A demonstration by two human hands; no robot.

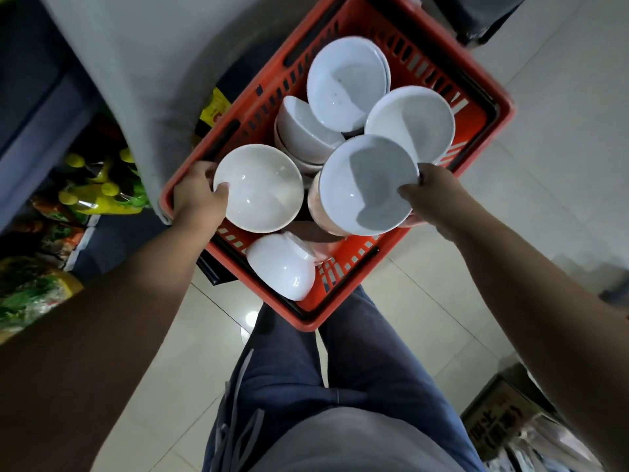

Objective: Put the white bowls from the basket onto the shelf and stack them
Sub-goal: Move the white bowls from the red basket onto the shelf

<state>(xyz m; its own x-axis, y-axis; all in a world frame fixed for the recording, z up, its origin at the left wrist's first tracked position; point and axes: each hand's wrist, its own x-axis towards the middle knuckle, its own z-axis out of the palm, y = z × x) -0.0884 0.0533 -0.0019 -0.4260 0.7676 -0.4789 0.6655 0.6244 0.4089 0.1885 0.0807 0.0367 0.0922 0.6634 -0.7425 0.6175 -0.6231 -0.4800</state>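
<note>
An orange plastic basket [483,97] sits on the floor ahead of me, holding several white bowls. My left hand [197,195] grips the rim of one white bowl [262,192] at the basket's left side, thumb inside it. My right hand [432,195] holds the rim of another white bowl [367,185] that tops a short stack. More bowls lie behind: one [343,80] at the back, one [412,120] at the right, and tilted ones [303,131] in the middle. An overturned bowl [282,267] rests at the near edge.
A shelf unit [41,107] stands at the left with yellow-capped bottles [98,189] and packaged goods [30,291]. A grey cloth [136,63] hangs over the upper left. A cardboard box [500,413] sits at the lower right on the tiled floor. My legs are below the basket.
</note>
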